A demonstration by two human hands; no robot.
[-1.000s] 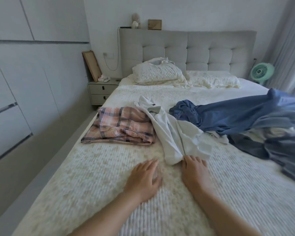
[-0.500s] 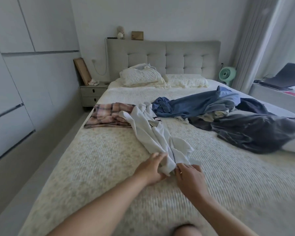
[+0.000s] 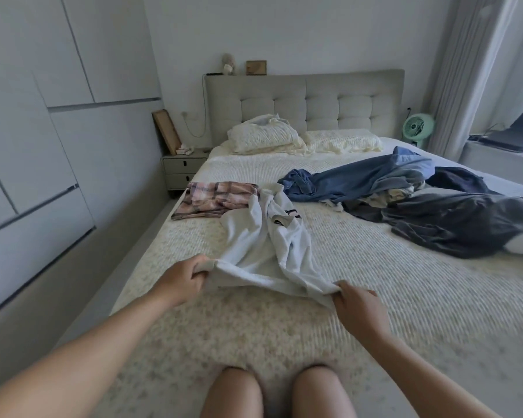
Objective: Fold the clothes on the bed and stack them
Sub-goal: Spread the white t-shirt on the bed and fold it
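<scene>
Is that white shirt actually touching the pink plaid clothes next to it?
Touching. The head view shows the white shirt's far end draped over the near right corner of the folded pink plaid garment, with no bedspread showing between them.

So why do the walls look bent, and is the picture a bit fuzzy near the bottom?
Head view: the wide-angle lens bows the cupboard lines and the curtain; soft daylight enters from the right, with no hard shadows; the bedspread smears near the lower edges, while the white shirt between left hand and right hand stays fairly sharp.
</scene>
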